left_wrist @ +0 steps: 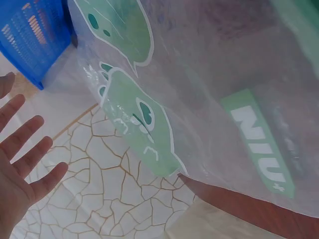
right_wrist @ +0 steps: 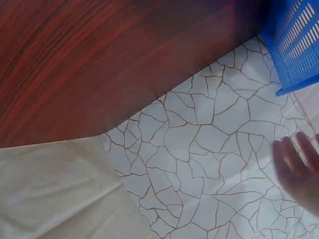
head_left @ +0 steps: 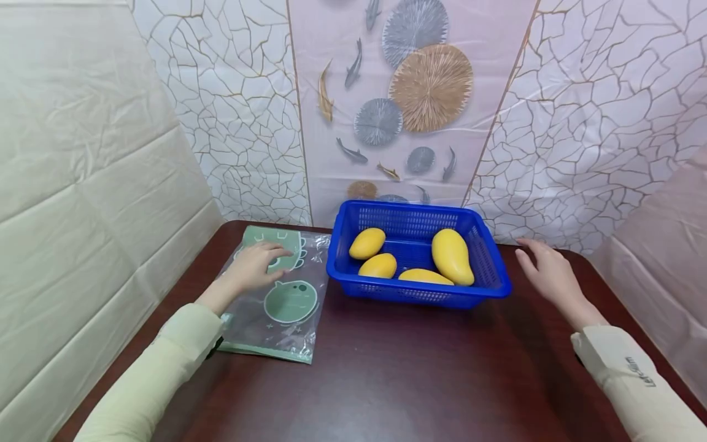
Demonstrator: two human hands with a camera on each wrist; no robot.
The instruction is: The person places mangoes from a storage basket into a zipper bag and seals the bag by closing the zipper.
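Sleeves nearest the lens, both arms out over the dark wooden surface [head_left: 386, 368]. Landmark: blue basket [head_left: 491, 261]. Left hand [head_left: 256, 264], fingers straight, lies flat on the clear plastic bag with green print [head_left: 289, 307], which lies flat just left of the basket. Right hand [head_left: 547, 273] hovers just right of the basket, fingers apart, holding nothing. Four yellow mangoes [head_left: 452, 255] all sit inside the basket; the bag looks empty, so, as I judge it, bagging is not yet begun. Nothing lies between either hand and the basket.
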